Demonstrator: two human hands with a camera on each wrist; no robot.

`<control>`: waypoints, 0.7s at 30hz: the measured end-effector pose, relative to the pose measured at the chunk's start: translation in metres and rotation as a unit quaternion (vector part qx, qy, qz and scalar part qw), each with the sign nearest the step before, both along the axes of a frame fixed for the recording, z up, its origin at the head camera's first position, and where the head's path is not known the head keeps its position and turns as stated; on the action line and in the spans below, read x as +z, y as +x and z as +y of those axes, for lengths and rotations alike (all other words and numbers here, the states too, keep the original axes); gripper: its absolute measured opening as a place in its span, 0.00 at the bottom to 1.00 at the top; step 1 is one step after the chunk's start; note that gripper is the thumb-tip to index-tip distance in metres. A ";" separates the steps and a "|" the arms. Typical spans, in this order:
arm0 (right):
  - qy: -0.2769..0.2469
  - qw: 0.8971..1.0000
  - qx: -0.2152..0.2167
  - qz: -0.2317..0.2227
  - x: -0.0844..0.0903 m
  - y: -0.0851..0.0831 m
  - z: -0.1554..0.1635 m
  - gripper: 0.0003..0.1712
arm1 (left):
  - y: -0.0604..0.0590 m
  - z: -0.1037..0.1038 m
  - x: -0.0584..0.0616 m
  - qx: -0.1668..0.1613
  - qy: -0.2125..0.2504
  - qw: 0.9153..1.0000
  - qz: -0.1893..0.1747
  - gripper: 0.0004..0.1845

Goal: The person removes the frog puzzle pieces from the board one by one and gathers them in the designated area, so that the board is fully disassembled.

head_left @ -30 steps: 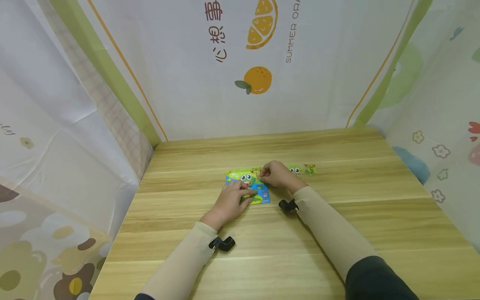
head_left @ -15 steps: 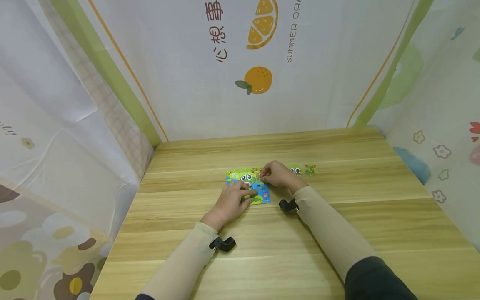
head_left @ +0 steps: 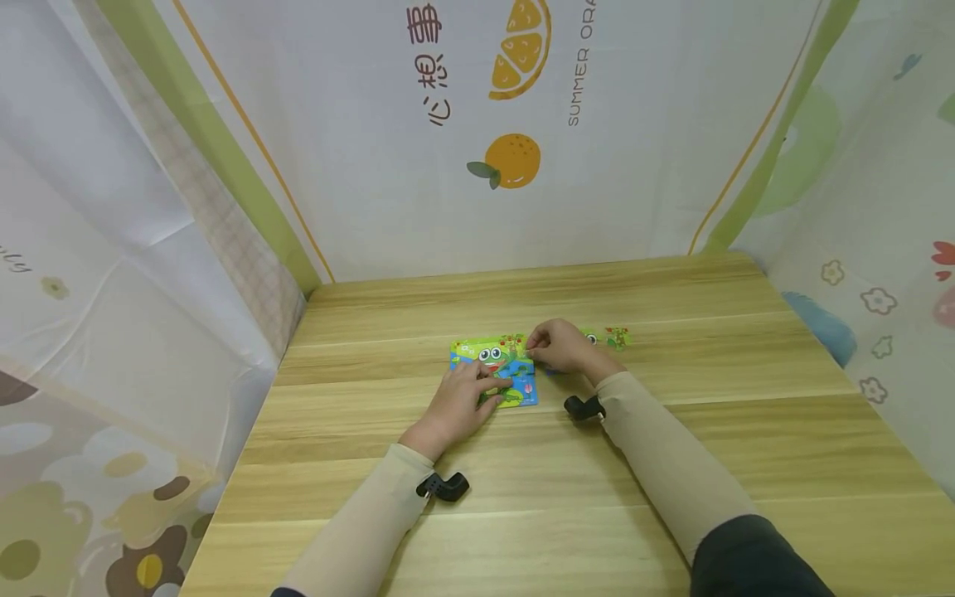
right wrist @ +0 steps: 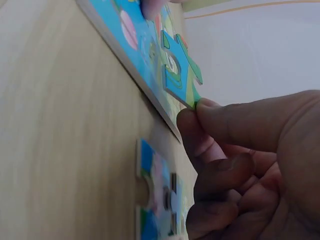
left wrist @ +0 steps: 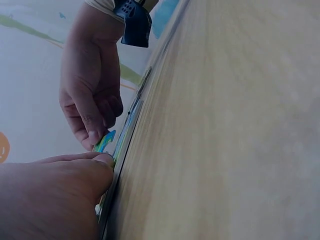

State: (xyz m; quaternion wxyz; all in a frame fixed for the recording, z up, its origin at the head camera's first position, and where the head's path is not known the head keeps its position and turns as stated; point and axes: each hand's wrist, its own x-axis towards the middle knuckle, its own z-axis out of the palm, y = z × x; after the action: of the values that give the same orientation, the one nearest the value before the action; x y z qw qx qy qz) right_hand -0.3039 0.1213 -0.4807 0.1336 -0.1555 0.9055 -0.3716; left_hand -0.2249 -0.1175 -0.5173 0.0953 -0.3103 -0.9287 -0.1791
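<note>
My right hand (head_left: 563,347) pinches a blue and green jigsaw piece (right wrist: 181,70) at its corner, between thumb and index finger. The piece is tilted over the right part of a frog picture puzzle board (head_left: 526,393); in the left wrist view the puzzle piece (left wrist: 105,141) shows close beside my left fingertips. My left hand (head_left: 461,400) rests on the lower left of the board with fingers extended, covering part of the frog. In the left wrist view, my left hand (left wrist: 60,192) lies along the board's near edge.
Loose jigsaw pieces (head_left: 618,337) lie to the right of the board, partly hidden behind my right hand; the right wrist view shows blue puzzle pieces (right wrist: 156,185) on the wooden table (head_left: 671,431). A printed curtain (head_left: 373,207) hangs behind the table.
My right hand has shifted slightly to the right along with the pinched jigsaw piece, uncovering more of the board's upper right corner. My left hand stays in place.
</note>
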 end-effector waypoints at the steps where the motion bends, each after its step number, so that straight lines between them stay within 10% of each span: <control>1: -0.003 1.000 0.001 -0.001 0.001 0.000 0.002 0.04 | 0.000 0.000 0.000 0.000 -0.001 1.000 0.000 0.15; 21: -0.050 0.999 -0.007 -0.001 0.008 0.005 0.054 0.05 | 0.000 -0.002 -0.005 -0.003 0.057 0.998 -0.002 0.14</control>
State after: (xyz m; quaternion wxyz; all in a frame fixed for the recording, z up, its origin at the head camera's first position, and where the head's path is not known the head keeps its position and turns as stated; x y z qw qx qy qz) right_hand -0.2990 0.1750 -0.4725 0.1244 -0.1555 0.8867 -0.4173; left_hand -0.2248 -0.1192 -0.5223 0.1103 -0.3065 -0.9163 -0.2328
